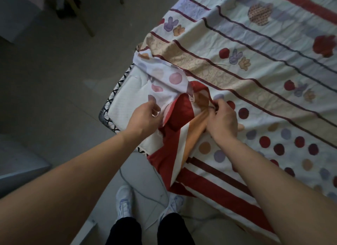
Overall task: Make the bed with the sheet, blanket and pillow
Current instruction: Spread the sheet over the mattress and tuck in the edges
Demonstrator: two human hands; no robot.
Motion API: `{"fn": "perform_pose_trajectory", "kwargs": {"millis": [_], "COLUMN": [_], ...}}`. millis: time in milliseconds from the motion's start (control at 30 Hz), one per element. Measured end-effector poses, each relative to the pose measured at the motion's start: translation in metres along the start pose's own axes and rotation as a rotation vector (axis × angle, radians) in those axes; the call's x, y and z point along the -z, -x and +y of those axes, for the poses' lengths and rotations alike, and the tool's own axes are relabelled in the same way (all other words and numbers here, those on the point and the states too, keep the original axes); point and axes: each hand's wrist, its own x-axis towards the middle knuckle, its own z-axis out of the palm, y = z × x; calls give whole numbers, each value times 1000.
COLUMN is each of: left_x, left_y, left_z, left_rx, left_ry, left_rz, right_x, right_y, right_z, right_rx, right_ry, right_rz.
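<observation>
Sheet [255,65] runs off frame, its corner off the mattress [124,102] beside open floor [54,80]. Left hand [145,117] and right hand [222,118] pinch it.

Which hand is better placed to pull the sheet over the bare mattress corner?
Left. The left hand holds the folded-back edge of the sheet right at the bare mattress corner; the right hand pinches bunched fabric farther in.

**Cloth, quilting and tile**

The sheet [237,65] is thin printed cloth, matt and finely creased, paler on its turned-up underside; the mattress [124,102], bared at the bed's corner, is white quilted fabric, dimpled and matt; the floor [54,80] is smooth tile, faintly glossy.
</observation>
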Motion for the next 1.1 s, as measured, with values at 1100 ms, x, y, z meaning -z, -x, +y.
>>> {"fn": "perform_pose_trajectory", "kwargs": {"millis": [1100], "left_x": [54], "left_y": [26], "left_z": [-59], "left_rx": [89], "left_ry": [-64], "left_rz": [175], "right_x": [-67], "right_y": [12], "right_z": [-77], "right_rx": [732], "right_ry": [602], "right_rz": [-48]}}
